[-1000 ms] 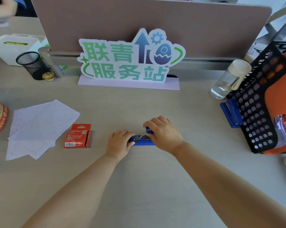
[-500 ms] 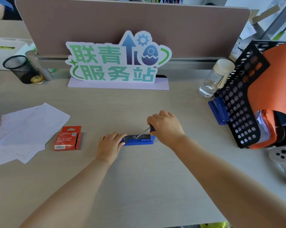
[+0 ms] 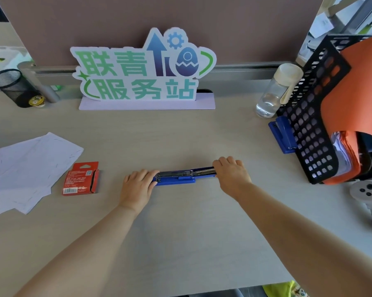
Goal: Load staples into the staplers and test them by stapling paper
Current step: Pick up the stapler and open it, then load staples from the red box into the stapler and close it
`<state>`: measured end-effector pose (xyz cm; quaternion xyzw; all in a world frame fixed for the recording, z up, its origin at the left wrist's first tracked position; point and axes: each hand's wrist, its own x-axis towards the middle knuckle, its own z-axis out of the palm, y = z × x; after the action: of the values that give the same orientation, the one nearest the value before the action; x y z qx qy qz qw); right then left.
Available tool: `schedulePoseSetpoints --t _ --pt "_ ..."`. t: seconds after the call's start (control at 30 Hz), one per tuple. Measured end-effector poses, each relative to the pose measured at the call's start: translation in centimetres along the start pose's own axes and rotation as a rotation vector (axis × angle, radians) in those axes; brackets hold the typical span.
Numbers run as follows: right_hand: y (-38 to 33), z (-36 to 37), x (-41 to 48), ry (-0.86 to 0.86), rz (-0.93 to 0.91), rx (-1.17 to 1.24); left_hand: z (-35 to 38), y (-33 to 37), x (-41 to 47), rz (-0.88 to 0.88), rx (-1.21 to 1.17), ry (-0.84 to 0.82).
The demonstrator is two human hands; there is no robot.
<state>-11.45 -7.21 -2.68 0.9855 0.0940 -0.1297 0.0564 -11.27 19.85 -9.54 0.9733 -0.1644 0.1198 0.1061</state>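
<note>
A blue stapler lies on the desk in the middle, swung fully open so that its metal staple channel shows along the top. My left hand grips its left end against the desk. My right hand holds the folded-back top arm at the right end. A red staple box lies to the left, with its flap open. Further left, several white paper sheets lie in a loose stack. A second blue stapler rests at the right, against a black file rack.
A standing sign and a divider panel close off the back. A clear bottle and the black file rack with orange folders stand at the right. A black mesh cup is at the back left. A white controller lies at the right edge.
My right hand has swung the stapler's top arm back and out to the right, laying the stapler flat open. My left hand stayed on the left end. The camera moved closer.
</note>
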Motion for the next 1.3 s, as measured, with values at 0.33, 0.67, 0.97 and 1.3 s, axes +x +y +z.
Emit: schedulePoseSetpoints --t 0.33,0.67,0.97,1.3 --pt "-2.0 0.5 0.2 -0.014 0.044 0.098 -1.6 0.5 -0.1 -0.003 -0.062 -0.214" --pt "-13.1 -2.7 2.9 0.06 -0.22 0.253 -7.1 -7.8 -2.9 -0.206 -0.041 -0.335" --pt "-19.8 -3.1 4.7 0.04 -0.343 0.244 -9.0 -13.3 -3.1 -0.28 -0.005 -0.66" --pt "-22.3 -2.7 5.4 0.009 -0.246 0.592 -8.8 -13.3 -2.0 -0.236 -0.095 -0.567"
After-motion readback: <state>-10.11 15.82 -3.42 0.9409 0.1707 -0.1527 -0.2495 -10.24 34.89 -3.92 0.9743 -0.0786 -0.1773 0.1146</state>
